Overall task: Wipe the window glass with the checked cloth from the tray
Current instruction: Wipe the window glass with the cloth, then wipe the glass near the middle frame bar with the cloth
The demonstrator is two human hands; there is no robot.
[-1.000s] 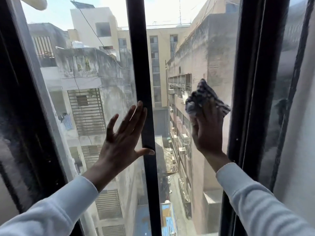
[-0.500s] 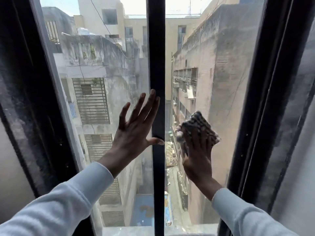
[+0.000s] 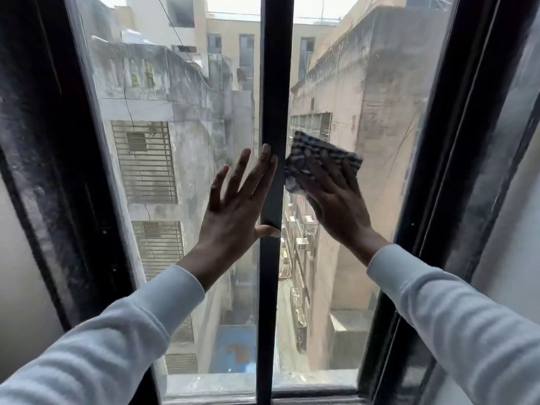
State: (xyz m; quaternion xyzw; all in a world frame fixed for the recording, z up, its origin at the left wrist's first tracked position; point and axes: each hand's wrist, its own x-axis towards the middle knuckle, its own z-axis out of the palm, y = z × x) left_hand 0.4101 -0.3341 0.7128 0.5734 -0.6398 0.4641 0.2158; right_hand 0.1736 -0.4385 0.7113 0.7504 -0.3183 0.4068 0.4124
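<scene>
1. The checked cloth (image 3: 323,159) is bunched flat against the window glass (image 3: 380,141) of the right pane, about mid-height, with its left edge just beside the dark centre bar (image 3: 273,97). Its dark-and-white check is blurred.
2. The right hand (image 3: 336,200) lies over the lower part of the cloth, palm toward the glass, fingers spread and pressing the cloth onto the pane. The top of the cloth sticks out above and to the right of the fingertips.
3. The left hand (image 3: 233,211) is laid flat on the left pane (image 3: 175,171), fingers open and fanned upward, holding nothing. Its forefinger runs along the left edge of the centre bar and its thumb reaches across the bar's face.
4. The two hands are near each other, with only the centre bar between them; the left hand sits slightly lower.
5. Both arms wear light, pale sleeves (image 3: 455,325) and come up from the near bottom corners.
6. A dark, scuffed window frame (image 3: 52,171) borders the glass left and right, with a pale wall (image 3: 17,287) at the far left.
7. Through the glass, weathered concrete buildings (image 3: 365,92) stand on both sides of a narrow alley well below, with a barred grille (image 3: 144,162) on the left building and a blue patch (image 3: 230,349) far down.
</scene>
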